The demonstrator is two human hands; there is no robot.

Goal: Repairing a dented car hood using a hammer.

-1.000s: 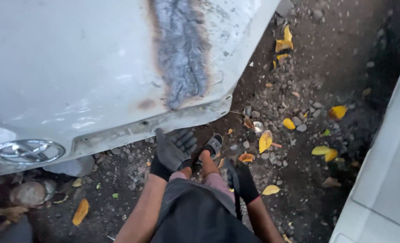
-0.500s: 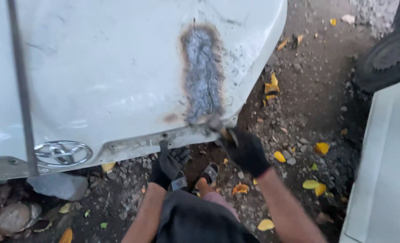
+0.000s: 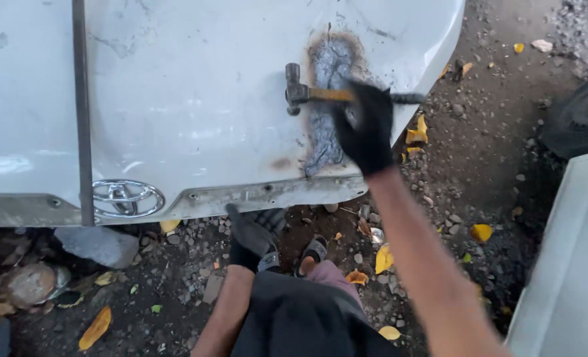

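Gripping hammer (image 3: 320,94), right hand (image 3: 366,125) closed tight.

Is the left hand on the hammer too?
No, only the right hand grips the hammer; the left hand sits low at the white panel's bottom edge.
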